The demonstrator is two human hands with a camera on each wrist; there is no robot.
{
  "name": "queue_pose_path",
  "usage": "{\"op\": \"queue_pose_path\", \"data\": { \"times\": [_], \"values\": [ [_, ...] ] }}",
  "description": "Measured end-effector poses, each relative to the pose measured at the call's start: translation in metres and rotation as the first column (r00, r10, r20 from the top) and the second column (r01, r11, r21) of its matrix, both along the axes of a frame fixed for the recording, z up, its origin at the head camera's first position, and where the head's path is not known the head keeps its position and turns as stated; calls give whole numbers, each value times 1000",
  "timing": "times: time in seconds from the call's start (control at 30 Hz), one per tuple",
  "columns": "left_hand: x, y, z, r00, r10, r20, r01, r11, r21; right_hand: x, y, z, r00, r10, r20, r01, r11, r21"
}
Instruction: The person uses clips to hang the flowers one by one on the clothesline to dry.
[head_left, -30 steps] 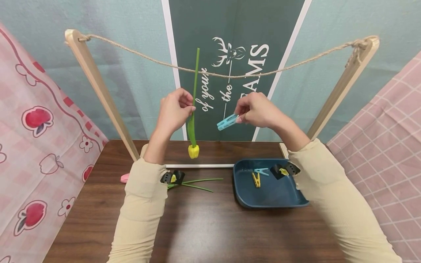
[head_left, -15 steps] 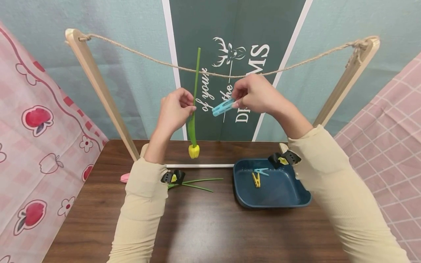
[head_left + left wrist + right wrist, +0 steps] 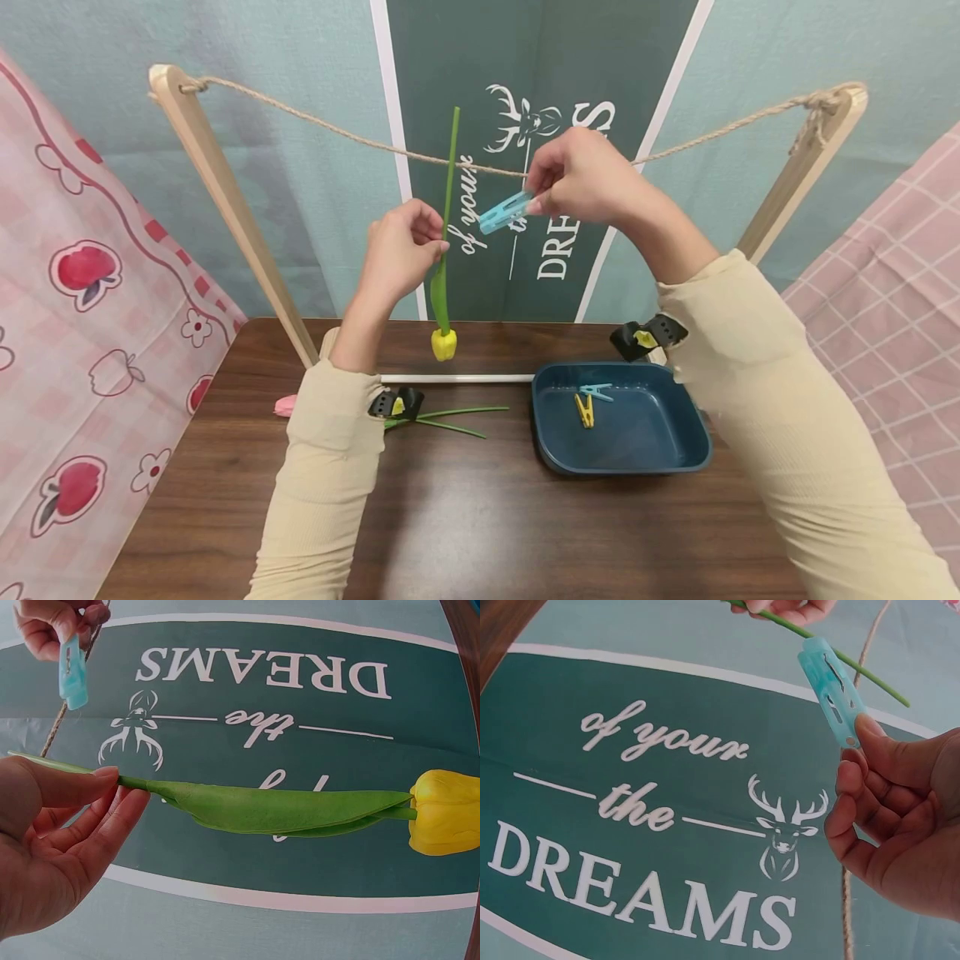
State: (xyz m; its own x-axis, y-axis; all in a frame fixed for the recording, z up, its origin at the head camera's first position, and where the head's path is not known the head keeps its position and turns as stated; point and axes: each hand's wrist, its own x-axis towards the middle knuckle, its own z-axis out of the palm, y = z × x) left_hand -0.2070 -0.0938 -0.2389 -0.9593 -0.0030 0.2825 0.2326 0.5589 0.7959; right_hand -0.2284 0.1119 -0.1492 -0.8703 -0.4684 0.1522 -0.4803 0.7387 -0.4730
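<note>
My left hand point(image 3: 401, 254) pinches the green stem of a yellow tulip point(image 3: 444, 343), which hangs bloom down. Its long leaf point(image 3: 277, 810) shows in the left wrist view. The upper stem crosses the twine rope point(image 3: 322, 127) in the head view. To the right, my right hand point(image 3: 585, 179) pinches a light blue clothespin point(image 3: 504, 213) by its handle end. The clothespin point(image 3: 829, 686) points toward the tulip stem, just below the rope's line in the head view. In the right wrist view, the stem point(image 3: 870, 679) passes behind the clothespin's tip.
Two wooden posts point(image 3: 225, 196) carry the rope. On the table point(image 3: 465, 517) a dark blue basin point(image 3: 622, 462) holds a yellow clothespin point(image 3: 585, 411) and a blue one point(image 3: 596, 392). Green stems point(image 3: 457, 411) and a pink bloom point(image 3: 285, 406) lie partly under my left sleeve.
My right hand has risen with the blue clothespin, which is now nearer the rope and slightly further left. My left hand and the tulip have barely moved.
</note>
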Motion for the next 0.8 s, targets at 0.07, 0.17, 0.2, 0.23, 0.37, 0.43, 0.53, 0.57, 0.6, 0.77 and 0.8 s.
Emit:
{"op": "queue_pose_path", "data": {
  "times": [0.07, 0.17, 0.2, 0.23, 0.37, 0.43, 0.53, 0.57, 0.6, 0.77, 0.8],
  "values": [
    [0, 0, 0, 1000, 1, -2, -1, 1000, -1, -1, -1, 4, 1000, 8, -18, -8, 1000, 12],
    [0, 0, 0, 1000, 2, -3, -2, 1000, 2, -2, -3, 9, 1000, 11, -29, -11, 1000, 18],
    [0, 0, 0, 1000, 3, -3, -3, 1000, 2, -1, -4, 10, 999, 10, -34, -10, 1000, 16],
    [0, 0, 0, 1000, 3, -4, -3, 1000, 2, -1, -5, 11, 999, 9, -37, -9, 1000, 14],
    [1, 1, 0, 1000, 2, -4, -2, 1000, 2, 0, -10, 14, 997, -12, -72, 14, 1000, 23],
    [1, 2, 0, 1000, 1, -3, -1, 1000, 1, 0, -13, 16, 995, -24, -95, 27, 999, 29],
    [2, 3, 0, 1000, -1, 0, 1, 1000, 3, -1, -15, 18, 992, -43, -120, 48, 998, 35],
    [2, 3, 0, 1000, 0, 2, 0, 1000, 3, -2, -16, 19, 991, -51, -124, 56, 998, 33],
    [2, 3, 0, 1000, -1, 3, 1, 1000, 4, -3, -16, 20, 990, -57, -126, 61, 998, 26],
    [2, 3, 0, 1000, -1, 4, 1, 1000, 10, -6, -19, 24, 988, -86, -126, 88, 996, 5],
    [1, 3, 0, 1000, -1, 4, 1, 1000, 10, -7, -19, 24, 988, -90, -129, 92, 996, 8]
  ]
}}
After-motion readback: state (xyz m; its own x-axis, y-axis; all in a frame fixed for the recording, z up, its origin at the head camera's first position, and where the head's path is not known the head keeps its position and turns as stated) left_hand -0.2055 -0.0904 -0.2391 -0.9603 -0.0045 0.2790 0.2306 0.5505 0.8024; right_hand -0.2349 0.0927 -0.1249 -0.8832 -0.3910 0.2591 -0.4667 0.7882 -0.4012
